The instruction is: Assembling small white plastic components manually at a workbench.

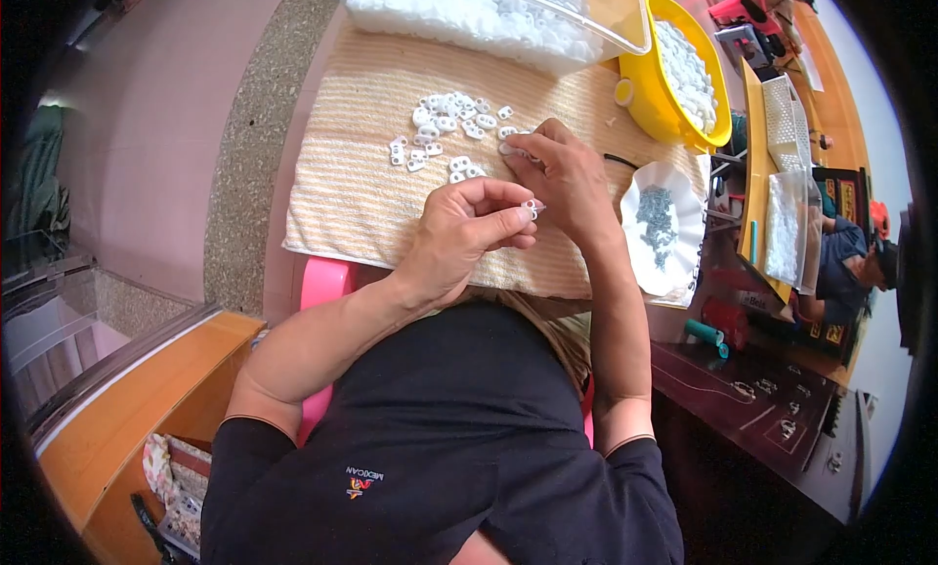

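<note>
My left hand (469,228) pinches a small white plastic piece (531,209) between thumb and forefinger, just above the striped towel (352,189). My right hand (562,174) reaches past it, fingertips on another white piece (510,148) at the edge of a loose scatter of white plastic pieces (445,125) on the towel. The two hands nearly touch.
A clear bin (508,18) of white pieces sits at the towel's far edge. A yellow bowl (674,86) holds more of them. A white dish (664,223) with small grey metal parts lies right of my right hand. Another person (850,262) sits at the far right.
</note>
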Motion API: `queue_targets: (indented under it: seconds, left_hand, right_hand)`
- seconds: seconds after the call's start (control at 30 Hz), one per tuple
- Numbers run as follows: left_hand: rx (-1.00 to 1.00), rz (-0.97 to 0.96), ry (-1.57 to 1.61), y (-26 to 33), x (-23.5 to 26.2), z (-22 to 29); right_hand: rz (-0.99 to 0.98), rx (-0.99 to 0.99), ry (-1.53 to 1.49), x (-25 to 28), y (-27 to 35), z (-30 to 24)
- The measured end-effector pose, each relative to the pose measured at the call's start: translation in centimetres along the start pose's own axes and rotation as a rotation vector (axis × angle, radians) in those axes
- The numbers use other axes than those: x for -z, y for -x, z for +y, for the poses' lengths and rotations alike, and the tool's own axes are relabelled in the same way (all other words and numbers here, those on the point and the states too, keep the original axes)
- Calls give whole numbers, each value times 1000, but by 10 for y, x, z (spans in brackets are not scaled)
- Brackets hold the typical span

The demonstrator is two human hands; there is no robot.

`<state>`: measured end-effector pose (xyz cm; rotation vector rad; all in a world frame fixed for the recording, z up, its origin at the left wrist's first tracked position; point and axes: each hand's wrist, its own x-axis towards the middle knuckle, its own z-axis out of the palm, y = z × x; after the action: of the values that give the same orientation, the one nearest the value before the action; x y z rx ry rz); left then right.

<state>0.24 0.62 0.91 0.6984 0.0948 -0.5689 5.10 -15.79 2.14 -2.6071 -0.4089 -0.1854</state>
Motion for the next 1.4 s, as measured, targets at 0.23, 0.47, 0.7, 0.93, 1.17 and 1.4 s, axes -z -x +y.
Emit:
queue_targets:
  seconds: [0.23,0.47,0.7,0.93,1.17,1.4]
  left_hand:
    - [9,-10,-2,1,-1,2]
    - [-5,3,-11,1,0,3]
    - [-19,9,-25,-1,1,4]
    - [-20,10,-4,-2,2,3]
    - [2,-19,3,-3,4,4]
    - [8,-13,4,-3,4,3]
  right_hand:
    - [37,79,90,-3,2,0]
    - [189,-152,-323,1,21,10]
    - [114,-412,-1049,9,41,2]
    - [52,-440,-1221,2,58,1]
    - [-47,-417,-1240,5,62,-2]
    - [-32,-433,-1310,3,64,-5]
